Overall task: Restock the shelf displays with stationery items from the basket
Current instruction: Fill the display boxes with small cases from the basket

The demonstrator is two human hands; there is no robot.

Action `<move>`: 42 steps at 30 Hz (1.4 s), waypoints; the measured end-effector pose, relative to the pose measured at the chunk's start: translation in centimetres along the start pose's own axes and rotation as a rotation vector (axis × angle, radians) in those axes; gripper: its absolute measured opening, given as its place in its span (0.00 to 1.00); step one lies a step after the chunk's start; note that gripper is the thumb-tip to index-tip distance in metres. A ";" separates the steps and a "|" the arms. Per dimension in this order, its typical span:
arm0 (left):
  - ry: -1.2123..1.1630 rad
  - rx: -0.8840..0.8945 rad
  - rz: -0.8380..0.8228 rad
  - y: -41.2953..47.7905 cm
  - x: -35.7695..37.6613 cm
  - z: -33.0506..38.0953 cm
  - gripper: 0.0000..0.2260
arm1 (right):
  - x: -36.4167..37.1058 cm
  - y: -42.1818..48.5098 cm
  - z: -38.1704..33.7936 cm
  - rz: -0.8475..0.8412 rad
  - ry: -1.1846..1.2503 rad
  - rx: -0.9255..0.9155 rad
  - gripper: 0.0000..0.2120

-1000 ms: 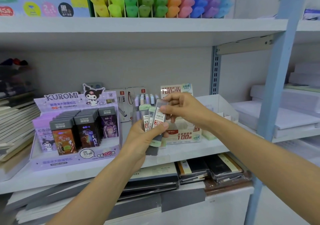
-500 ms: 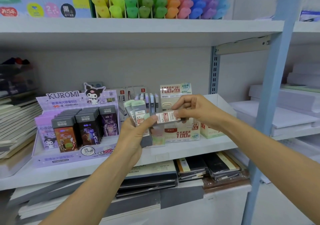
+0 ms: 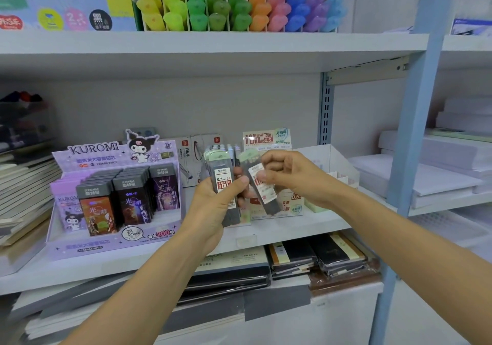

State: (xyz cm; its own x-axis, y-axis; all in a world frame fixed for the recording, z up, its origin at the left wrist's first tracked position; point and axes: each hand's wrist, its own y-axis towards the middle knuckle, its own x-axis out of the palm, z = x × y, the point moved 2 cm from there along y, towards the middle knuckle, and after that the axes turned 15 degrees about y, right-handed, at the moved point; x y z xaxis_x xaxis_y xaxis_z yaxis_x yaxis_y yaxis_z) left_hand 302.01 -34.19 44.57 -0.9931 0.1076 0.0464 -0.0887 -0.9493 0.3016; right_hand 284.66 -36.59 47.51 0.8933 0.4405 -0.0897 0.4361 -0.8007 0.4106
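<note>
l grip (image 3: 210, 211) clamped round dark lead case (image 3: 223, 182), green cap, 0.7 label, r grip (image 3: 290, 177) pinching 2nd case (image 3: 266, 195), tilted

Two bare hands and forearms — all of the person that shows.

The left hand (image 3: 213, 206) and right hand (image 3: 290, 177) are uncovered, and so are the left forearm (image 3: 149, 286) and right forearm (image 3: 399, 238), bare from the wrist to the picture's edge. Both arms are slim and smooth, narrowing toward the wrists. The nails that show — on the left thumb (image 3: 243, 181) and right thumb (image 3: 262, 177) — are short and plain. The right hand's knuckles form a row of rounded bumps.
</note>
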 end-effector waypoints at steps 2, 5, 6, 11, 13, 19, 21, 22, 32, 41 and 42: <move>-0.061 -0.049 -0.016 0.0 0.1 0.2 0.05 | -0.7 0.1 -0.5 0.082 0.064 -0.021 0.14; -0.125 -0.085 -0.044 0.0 0.1 0.4 0.09 | -1.3 0.1 -1.2 0.152 0.131 -0.036 0.17; -0.104 -0.078 -0.049 0.0 0.0 0.5 0.09 | -1.4 0.1 -1.3 0.157 0.135 -0.031 0.18; 0.079 -0.005 -0.064 -0.2 0.1 0.2 0.15 | -0.6 0.2 -1.3 0.131 0.171 -0.044 0.18; 0.099 0.016 -0.047 -0.3 0.4 0.2 0.16 | -0.4 0.2 -1.2 0.138 0.181 -0.051 0.15; 0.116 0.032 -0.087 -0.5 1.5 -0.5 0.17 | -0.1 -0.1 -0.4 0.098 0.182 -0.011 0.20; 0.120 -0.011 -0.078 -0.4 1.8 -0.8 0.15 | -0.3 -0.2 -0.3 0.132 0.137 -0.033 0.18; 0.110 -0.052 -0.054 -0.3 1.9 -0.9 0.15 | -0.5 -0.2 -0.4 0.154 0.134 -0.047 0.16; 0.216 -0.036 -0.235 -0.2 3.4 -0.4 0.16 | -1.6 -1.5 -1.8 0.185 0.079 -0.105 0.13; 0.269 -0.005 -0.258 0.8 7.1 -0.2 0.14 | -4.2 -2.6 -3.0 0.158 0.100 0.012 0.12; 0.238 -0.023 -0.246 1.2 7.6 -0.2 0.15 | -4.8 -2.7 -3.2 0.176 0.127 0.010 0.11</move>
State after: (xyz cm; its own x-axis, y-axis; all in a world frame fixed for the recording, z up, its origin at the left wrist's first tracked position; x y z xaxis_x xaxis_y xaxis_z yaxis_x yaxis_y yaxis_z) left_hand 294.38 -34.58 45.10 -0.9313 0.2650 -0.2500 -0.3272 -0.9100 0.2544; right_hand 278.86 -35.28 49.75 0.9352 0.3402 0.0979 0.2759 -0.8738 0.4004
